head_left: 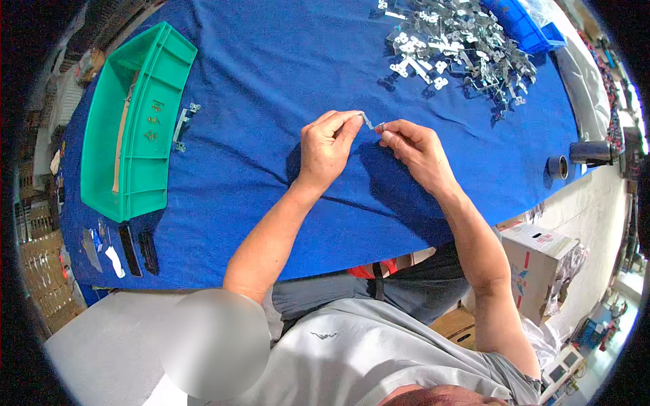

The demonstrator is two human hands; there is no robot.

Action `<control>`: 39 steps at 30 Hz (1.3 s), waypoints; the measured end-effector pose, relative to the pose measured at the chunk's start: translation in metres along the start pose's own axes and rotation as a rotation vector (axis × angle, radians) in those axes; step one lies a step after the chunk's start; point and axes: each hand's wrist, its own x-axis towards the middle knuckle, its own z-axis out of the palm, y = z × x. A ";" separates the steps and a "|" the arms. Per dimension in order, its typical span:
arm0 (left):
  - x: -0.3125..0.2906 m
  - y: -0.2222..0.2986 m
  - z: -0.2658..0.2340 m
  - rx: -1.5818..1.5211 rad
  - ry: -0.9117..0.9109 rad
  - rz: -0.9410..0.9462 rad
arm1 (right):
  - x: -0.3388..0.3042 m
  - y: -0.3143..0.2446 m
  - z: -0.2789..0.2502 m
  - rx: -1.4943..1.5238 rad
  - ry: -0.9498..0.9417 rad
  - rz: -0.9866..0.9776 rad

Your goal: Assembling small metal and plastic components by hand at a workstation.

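Over the middle of the blue cloth, my left hand pinches one end of a small, thin metal bracket between thumb and fingertips. Its other end meets the fingertips of my right hand, which are closed in a pinch there. The bracket is bent and silvery; my fingers cover both of its ends. A big loose pile of similar metal brackets lies beyond my right hand. One more silvery bracket rests on the cloth to the left, beside a green plastic bin.
The blue cloth covers the table. At the far right is a blue plastic bin. A dark cylinder lies near the right edge. A black phone-like slab sits front left. A white carton stands below the table's right side.
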 end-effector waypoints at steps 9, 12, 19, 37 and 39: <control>0.001 0.001 0.001 0.086 -0.027 0.258 | -0.001 -0.004 -0.003 -0.045 0.019 0.051; 0.001 0.002 0.001 0.088 -0.038 0.267 | 0.001 -0.003 -0.005 0.158 -0.017 0.081; -0.001 0.004 0.001 0.086 -0.091 0.235 | 0.003 -0.001 -0.006 0.329 -0.088 0.129; -0.001 -0.002 0.001 0.027 0.010 -0.017 | -0.001 -0.002 -0.003 0.147 0.018 0.054; -0.001 -0.002 0.001 -0.016 0.036 0.002 | -0.001 -0.001 -0.003 0.094 -0.013 0.056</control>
